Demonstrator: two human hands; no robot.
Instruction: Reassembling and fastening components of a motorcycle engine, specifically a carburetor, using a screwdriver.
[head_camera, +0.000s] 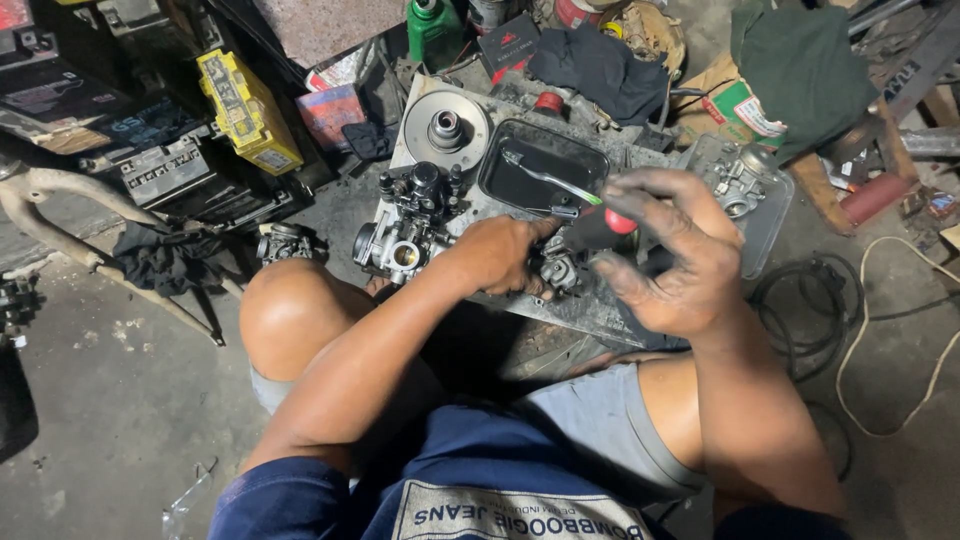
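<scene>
1. Nearest to the camera, the person sits on the floor with bare knees drawn up on both sides of a grey metal plate (600, 315) that carries the parts.
2. On this plate, the left hand (497, 255) is clenched around a small carburetor part (560, 270) and presses it down.
3. Just right of this part, the right hand (672, 255) grasps a screwdriver (600, 225) with a black and red handle; its fingers (655, 195) curl around the handle. I cannot see where the tip sits.
4. Left of the held part stands a larger carburetor body (408, 230), near the plate edge.
5. Behind the held part lies a black tray (545, 165), and farther left a round pulley disc (446, 128).
6. Risk: both hands are oily, so the screwdriver may slip from the screw and hit the left fingers, or damage the screw head.
7. Risk: the small part is held only by hand, so a strong turn may twist it free, and small screws can roll off the plate to the dirty floor.
</scene>
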